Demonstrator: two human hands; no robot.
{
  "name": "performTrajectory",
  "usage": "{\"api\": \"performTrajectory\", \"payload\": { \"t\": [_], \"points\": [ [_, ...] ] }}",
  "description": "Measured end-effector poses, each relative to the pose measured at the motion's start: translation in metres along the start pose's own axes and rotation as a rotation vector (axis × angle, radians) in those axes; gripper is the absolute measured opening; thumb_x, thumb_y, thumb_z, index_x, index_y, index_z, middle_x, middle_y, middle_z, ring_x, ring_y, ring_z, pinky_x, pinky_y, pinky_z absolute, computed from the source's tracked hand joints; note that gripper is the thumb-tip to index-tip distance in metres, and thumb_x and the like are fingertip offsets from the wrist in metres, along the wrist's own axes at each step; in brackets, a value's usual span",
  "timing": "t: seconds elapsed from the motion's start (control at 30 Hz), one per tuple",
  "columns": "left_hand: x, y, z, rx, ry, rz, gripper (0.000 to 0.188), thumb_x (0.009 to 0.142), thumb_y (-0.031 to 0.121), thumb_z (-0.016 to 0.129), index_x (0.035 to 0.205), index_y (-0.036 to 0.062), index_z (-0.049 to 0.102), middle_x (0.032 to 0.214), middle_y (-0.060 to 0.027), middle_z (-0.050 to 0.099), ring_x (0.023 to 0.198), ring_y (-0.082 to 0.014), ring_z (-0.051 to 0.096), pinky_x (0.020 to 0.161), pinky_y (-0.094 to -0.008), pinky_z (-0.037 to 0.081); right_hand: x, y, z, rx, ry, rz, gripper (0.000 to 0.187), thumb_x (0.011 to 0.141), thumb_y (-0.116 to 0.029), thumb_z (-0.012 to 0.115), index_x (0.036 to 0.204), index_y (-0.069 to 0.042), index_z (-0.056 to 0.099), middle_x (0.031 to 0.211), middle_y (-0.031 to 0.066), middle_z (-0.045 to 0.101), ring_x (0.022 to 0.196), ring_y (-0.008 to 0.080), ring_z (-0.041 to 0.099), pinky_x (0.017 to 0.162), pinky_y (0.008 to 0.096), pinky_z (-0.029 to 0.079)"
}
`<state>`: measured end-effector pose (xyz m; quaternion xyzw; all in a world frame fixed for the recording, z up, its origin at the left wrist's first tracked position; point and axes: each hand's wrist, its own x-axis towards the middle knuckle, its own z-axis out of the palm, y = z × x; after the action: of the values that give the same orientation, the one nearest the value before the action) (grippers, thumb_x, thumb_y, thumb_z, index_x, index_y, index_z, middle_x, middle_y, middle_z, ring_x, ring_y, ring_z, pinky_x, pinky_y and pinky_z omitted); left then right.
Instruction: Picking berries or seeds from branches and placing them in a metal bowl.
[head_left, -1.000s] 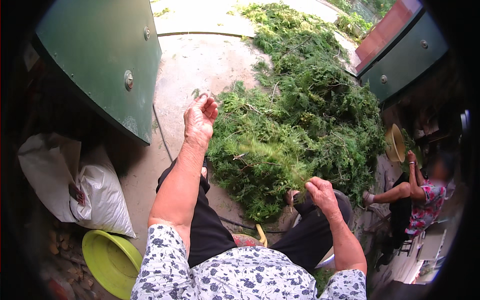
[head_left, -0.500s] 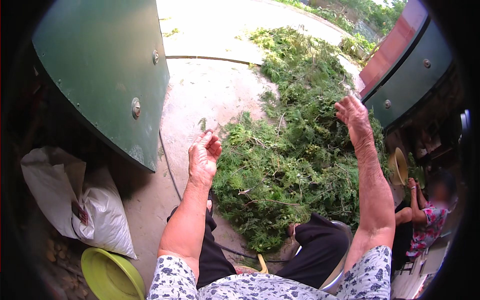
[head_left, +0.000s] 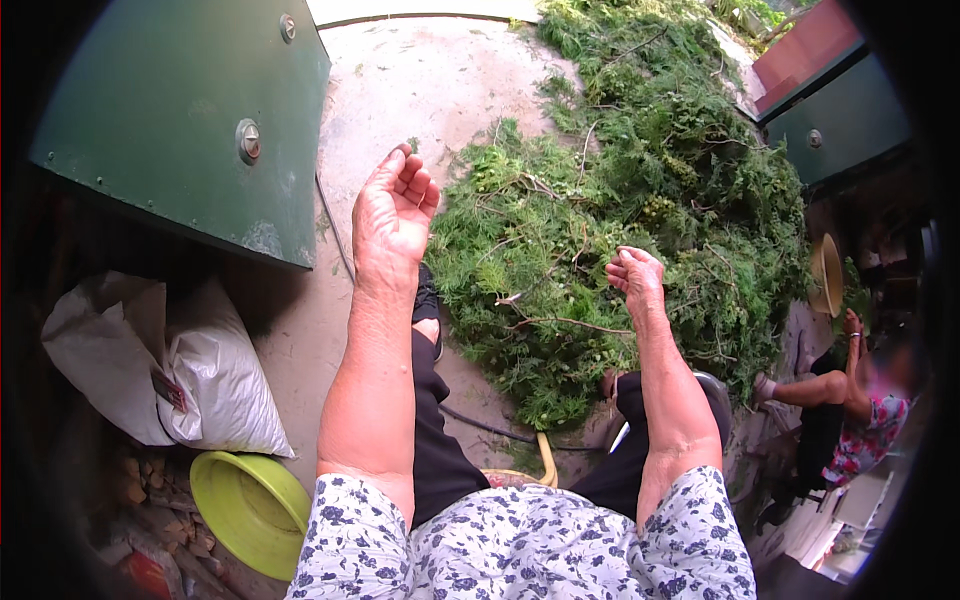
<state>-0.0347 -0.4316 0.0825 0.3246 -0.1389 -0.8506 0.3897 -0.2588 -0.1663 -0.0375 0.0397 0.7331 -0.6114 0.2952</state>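
Observation:
A big heap of cut green branches [head_left: 560, 235] with feathery leaves and thin brown stems spreads over the ground ahead. Left of the heap is my left hand [head_left: 393, 215], palm up, its fingers curled and thumb pressed toward them. A tiny green sprig [head_left: 414, 145] shows at those fingertips, pinched there as far as I can see. My right hand [head_left: 638, 274] hangs above the heap's near right part with thumb and fingertips drawn together. Whatever it might hold is too small to make out.
A green metal door [head_left: 190, 130] stands at left, above white sacks [head_left: 225, 385] and a yellow-green basin [head_left: 245, 505]. A dark hose [head_left: 335, 230] crosses the concrete. A yellow curved handle [head_left: 546, 460] rises between my knees. Another person [head_left: 860, 400] sits at right near a tan basin [head_left: 826, 275].
My right hand has come back from the heap's far right side, inward and nearer, and its fingers have closed. The view has tilted down, and my left hand stands higher in it.

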Motion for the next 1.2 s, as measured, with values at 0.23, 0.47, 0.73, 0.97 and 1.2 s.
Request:
{"api": "performTrajectory", "payload": {
  "t": [0.23, 0.47, 0.73, 0.97, 1.2],
  "points": [
    [0.003, -0.001, 0.012, 0.021, -0.038, -0.009, 0.015, 0.086, 0.011, 0.058, 0.098, 0.0022, 0.059, 0.079, -0.0021, 0.060, 0.065, -0.0115, 0.056, 0.069, -0.0310, 0.047, 0.004, 0.072, 0.023, -0.165, -0.071, 0.046, 0.020, 0.088, -0.010, 0.051, 0.103, 0.001, 0.057, 0.082, 0.0112, 0.062, 0.065, 0.0176, 0.062, 0.055, 0.0267, 0.053],
    [0.002, -0.012, 0.009, 0.068, -0.083, -0.055, 0.017, 0.086, 0.010, 0.057, 0.099, -0.0004, 0.057, 0.081, -0.0033, 0.060, 0.068, -0.0127, 0.058, 0.070, -0.0322, 0.047, 0.008, 0.108, 0.043, 0.162, 0.087, 0.288, 0.025, 0.089, -0.007, 0.048, 0.110, 0.005, 0.052, 0.092, 0.0197, 0.061, 0.073, 0.0263, 0.064, 0.060, 0.0332, 0.055],
    [0.008, -0.018, 0.014, 0.073, -0.148, -0.070, 0.018, 0.087, 0.009, 0.056, 0.100, -0.0016, 0.056, 0.081, -0.0046, 0.061, 0.067, -0.0134, 0.057, 0.070, -0.0324, 0.047, -0.017, 0.084, -0.001, -1.297, -0.492, -0.409, 0.031, 0.079, -0.029, 0.063, 0.094, -0.002, 0.063, 0.085, 0.0171, 0.063, 0.085, 0.0296, 0.061, 0.072, 0.0392, 0.048],
    [0.005, -0.027, 0.019, 0.084, -0.109, -0.101, 0.016, 0.086, 0.010, 0.057, 0.098, -0.0002, 0.059, 0.079, -0.0038, 0.061, 0.067, -0.0130, 0.056, 0.069, -0.0314, 0.048, -0.044, -0.004, -0.012, -1.110, -0.576, -0.292, 0.025, 0.079, -0.024, 0.061, 0.088, 0.000, 0.063, 0.077, 0.0167, 0.062, 0.072, 0.0298, 0.060, 0.067, 0.0382, 0.047],
    [-0.004, -0.041, 0.025, 0.172, -0.066, -0.100, 0.013, 0.084, 0.012, 0.059, 0.094, 0.0049, 0.061, 0.076, -0.0004, 0.060, 0.065, -0.0102, 0.056, 0.065, -0.0282, 0.049, -0.072, -0.092, -0.016, -0.741, -0.359, -0.433, 0.019, 0.084, -0.017, 0.058, 0.086, 0.001, 0.062, 0.059, 0.0018, 0.051, 0.053, 0.0098, 0.046, 0.051, 0.0263, 0.038]
  ]
}}
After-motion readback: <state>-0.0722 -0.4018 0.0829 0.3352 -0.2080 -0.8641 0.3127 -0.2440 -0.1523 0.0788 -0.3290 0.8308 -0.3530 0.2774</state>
